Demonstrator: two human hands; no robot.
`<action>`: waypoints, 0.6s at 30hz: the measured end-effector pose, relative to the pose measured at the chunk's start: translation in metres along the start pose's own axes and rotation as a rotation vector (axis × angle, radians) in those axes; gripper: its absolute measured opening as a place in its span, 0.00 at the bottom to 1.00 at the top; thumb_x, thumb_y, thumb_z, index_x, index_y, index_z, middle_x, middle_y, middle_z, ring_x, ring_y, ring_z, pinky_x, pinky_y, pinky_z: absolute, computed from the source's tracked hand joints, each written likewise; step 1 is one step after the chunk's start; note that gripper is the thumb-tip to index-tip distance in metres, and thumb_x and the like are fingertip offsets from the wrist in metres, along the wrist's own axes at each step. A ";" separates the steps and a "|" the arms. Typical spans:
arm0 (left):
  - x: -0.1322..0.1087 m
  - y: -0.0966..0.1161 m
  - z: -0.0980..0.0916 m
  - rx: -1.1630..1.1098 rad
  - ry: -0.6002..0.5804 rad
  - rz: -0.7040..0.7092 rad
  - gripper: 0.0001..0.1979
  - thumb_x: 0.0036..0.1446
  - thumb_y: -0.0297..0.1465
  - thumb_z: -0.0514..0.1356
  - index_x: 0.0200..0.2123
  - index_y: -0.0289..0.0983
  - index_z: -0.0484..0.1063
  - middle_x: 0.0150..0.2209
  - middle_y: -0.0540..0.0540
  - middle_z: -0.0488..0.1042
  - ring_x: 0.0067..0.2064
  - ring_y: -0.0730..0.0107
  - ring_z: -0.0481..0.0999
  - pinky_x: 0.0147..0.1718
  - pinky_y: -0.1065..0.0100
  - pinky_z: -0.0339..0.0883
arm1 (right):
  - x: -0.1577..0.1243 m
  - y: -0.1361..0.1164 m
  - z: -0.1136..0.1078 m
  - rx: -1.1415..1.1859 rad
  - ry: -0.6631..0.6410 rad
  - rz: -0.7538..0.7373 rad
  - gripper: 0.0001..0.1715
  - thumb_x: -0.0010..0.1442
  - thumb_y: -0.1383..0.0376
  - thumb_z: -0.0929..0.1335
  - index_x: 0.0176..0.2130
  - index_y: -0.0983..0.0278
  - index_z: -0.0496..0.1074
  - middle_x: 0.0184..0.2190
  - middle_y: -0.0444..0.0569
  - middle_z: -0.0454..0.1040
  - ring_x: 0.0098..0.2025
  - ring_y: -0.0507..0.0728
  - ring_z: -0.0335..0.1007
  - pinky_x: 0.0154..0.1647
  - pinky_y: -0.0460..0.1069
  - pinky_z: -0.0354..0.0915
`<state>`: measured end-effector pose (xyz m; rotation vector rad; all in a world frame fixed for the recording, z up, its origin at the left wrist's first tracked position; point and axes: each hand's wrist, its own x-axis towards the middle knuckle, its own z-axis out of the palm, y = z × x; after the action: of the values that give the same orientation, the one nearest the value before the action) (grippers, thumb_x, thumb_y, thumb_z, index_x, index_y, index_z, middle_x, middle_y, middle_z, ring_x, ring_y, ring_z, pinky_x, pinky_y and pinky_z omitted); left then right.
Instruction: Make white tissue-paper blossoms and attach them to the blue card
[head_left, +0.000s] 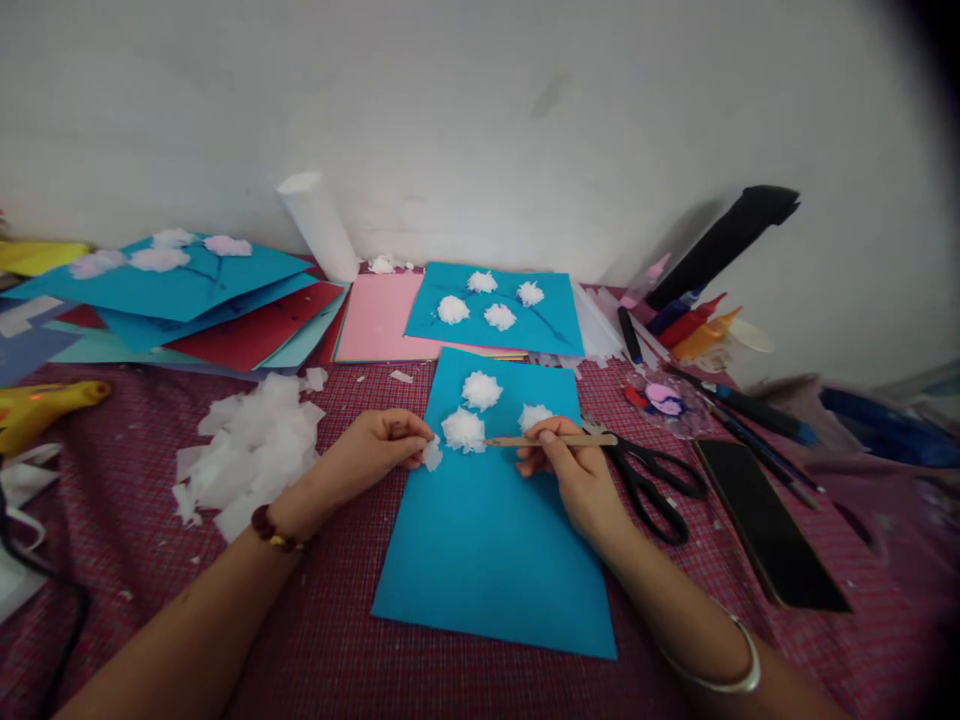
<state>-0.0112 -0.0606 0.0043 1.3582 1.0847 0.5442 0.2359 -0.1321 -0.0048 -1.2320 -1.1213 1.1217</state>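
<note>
A blue sheet of paper lies in front of me with three white tissue puffs on its upper part. My left hand, at the sheet's left edge, pinches a small white tissue piece. In my right hand is a thin wooden stick, closed between thumb and fingers. The stick points left, its tip by the lower left puff. Beneath my right hand, another puff is partly covered. To the left sits a loose heap of white tissue pieces.
Black-handled scissors and a dark phone lie at right, near paint tubes. A second blue sheet with puffs rests behind. Stacked coloured papers and a yellow glue gun are at left; a white roll leans at the wall.
</note>
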 end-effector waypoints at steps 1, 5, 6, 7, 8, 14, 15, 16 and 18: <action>0.000 0.000 0.000 0.012 -0.001 -0.001 0.08 0.48 0.33 0.62 0.32 0.35 0.73 0.26 0.51 0.74 0.29 0.74 0.74 0.31 0.72 0.71 | 0.000 0.000 -0.001 0.014 0.002 -0.006 0.11 0.63 0.58 0.64 0.35 0.63 0.69 0.26 0.44 0.73 0.25 0.52 0.71 0.28 0.47 0.67; 0.000 0.003 0.001 0.065 0.015 0.009 0.08 0.49 0.33 0.60 0.31 0.35 0.72 0.25 0.51 0.73 0.28 0.74 0.73 0.30 0.72 0.70 | -0.001 -0.001 -0.003 0.081 0.001 -0.019 0.10 0.64 0.60 0.63 0.35 0.62 0.69 0.26 0.43 0.74 0.25 0.52 0.71 0.29 0.48 0.67; 0.000 0.004 0.001 0.082 0.019 0.014 0.08 0.50 0.33 0.60 0.32 0.36 0.72 0.26 0.51 0.73 0.28 0.74 0.74 0.30 0.72 0.70 | -0.001 -0.001 -0.002 0.087 -0.015 -0.023 0.09 0.64 0.60 0.63 0.35 0.62 0.69 0.25 0.43 0.74 0.25 0.52 0.71 0.29 0.48 0.67; -0.001 0.006 0.001 0.100 0.021 0.017 0.08 0.51 0.33 0.59 0.33 0.36 0.72 0.26 0.51 0.73 0.28 0.73 0.74 0.30 0.71 0.70 | -0.002 -0.002 -0.002 0.085 -0.036 -0.027 0.09 0.64 0.61 0.63 0.34 0.63 0.69 0.25 0.43 0.74 0.25 0.52 0.71 0.30 0.48 0.67; -0.002 0.007 0.001 0.119 0.020 0.018 0.08 0.51 0.33 0.58 0.33 0.36 0.72 0.26 0.51 0.73 0.29 0.73 0.74 0.31 0.71 0.70 | -0.002 -0.003 0.000 0.078 -0.059 -0.034 0.09 0.64 0.61 0.63 0.34 0.63 0.69 0.25 0.44 0.73 0.26 0.52 0.70 0.30 0.48 0.67; -0.003 0.008 0.000 0.159 -0.005 0.008 0.11 0.49 0.35 0.62 0.35 0.36 0.72 0.30 0.48 0.75 0.31 0.70 0.74 0.31 0.69 0.68 | -0.003 -0.005 0.007 -0.019 -0.095 -0.081 0.10 0.64 0.60 0.63 0.35 0.62 0.68 0.26 0.44 0.72 0.27 0.52 0.70 0.31 0.49 0.66; -0.002 0.006 0.001 0.158 -0.001 0.017 0.11 0.48 0.36 0.63 0.34 0.36 0.72 0.29 0.48 0.75 0.30 0.70 0.74 0.29 0.70 0.67 | -0.003 -0.005 0.008 -0.033 -0.094 -0.092 0.10 0.65 0.60 0.62 0.35 0.62 0.68 0.27 0.44 0.72 0.27 0.52 0.69 0.31 0.49 0.66; -0.002 0.004 0.002 0.159 0.002 0.027 0.11 0.48 0.36 0.63 0.34 0.36 0.72 0.29 0.49 0.74 0.30 0.70 0.73 0.28 0.71 0.66 | -0.003 -0.004 0.008 -0.045 -0.095 -0.105 0.11 0.65 0.59 0.62 0.35 0.62 0.68 0.27 0.44 0.71 0.27 0.52 0.69 0.30 0.49 0.66; 0.000 0.001 0.003 0.163 0.000 0.044 0.10 0.48 0.36 0.63 0.33 0.37 0.71 0.27 0.50 0.73 0.29 0.71 0.72 0.26 0.72 0.64 | -0.002 -0.002 0.009 -0.074 -0.101 -0.126 0.11 0.65 0.59 0.62 0.36 0.62 0.68 0.28 0.45 0.71 0.27 0.52 0.69 0.30 0.49 0.66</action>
<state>-0.0085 -0.0620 0.0048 1.5271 1.1203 0.4959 0.2271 -0.1335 -0.0032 -1.1551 -1.3090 1.0648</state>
